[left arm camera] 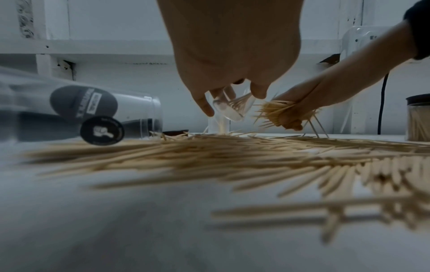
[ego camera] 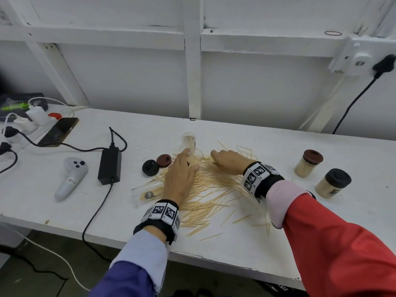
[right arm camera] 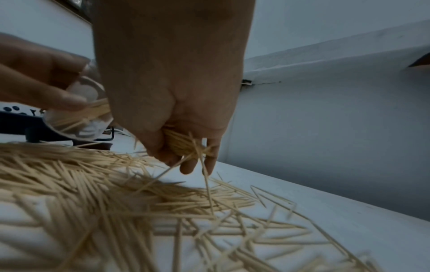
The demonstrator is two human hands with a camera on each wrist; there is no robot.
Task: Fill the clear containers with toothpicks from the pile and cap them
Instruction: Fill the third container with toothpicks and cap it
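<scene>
The left hand (ego camera: 179,176) grips a small clear plastic container (ego camera: 196,157), tilted with its open mouth turned toward the right hand and a few toothpicks already inside; in the left wrist view the fingers (left arm camera: 204,103) curl round its wall above the table. The right hand (ego camera: 229,161) is closed on a thick bundle of pale wooden toothpicks (right arm camera: 184,145), held just beside the container's mouth, with loose sticks splaying out from between the fingers. Both hands hover over the wide pile of loose wooden toothpicks (ego camera: 214,189) spread across the white table (ego camera: 278,243). A second clear container (ego camera: 188,139) stands upright behind the left hand, holding a few toothpicks, and a third clear container (ego camera: 145,195) lies on its side at the pile's left edge, just beside the left wrist. A black round cap (ego camera: 150,167) and a dark brown round cap (ego camera: 164,160) lie side by side left of the held container. Well to the right stand two filled containers, one with a brown cap (ego camera: 309,163) and one with a black cap (ego camera: 333,183).
</scene>
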